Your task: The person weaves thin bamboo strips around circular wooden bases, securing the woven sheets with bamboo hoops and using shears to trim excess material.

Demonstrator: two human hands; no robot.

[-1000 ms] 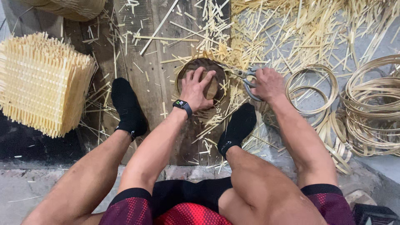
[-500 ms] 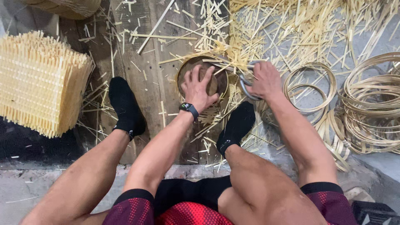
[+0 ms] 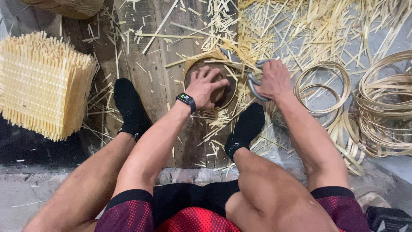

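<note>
Left hand (image 3: 205,87) spread flat on the round basket base (image 3: 210,81) between the feet, right hand (image 3: 274,80) at 3 o'clock gripping shears (image 3: 251,81) (blades near fingertips): a slip could nick them.

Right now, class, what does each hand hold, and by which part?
The right hand holds metal shears by the looped handles. The left hand grips nothing; it presses flat on the round basket base, fingers spread.

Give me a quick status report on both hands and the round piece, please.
Left hand pressing flat on round woven piece. Right hand gripping metal shears at its rim. Loose bamboo strips scattered all around; bamboo hoops to the right.
</note>
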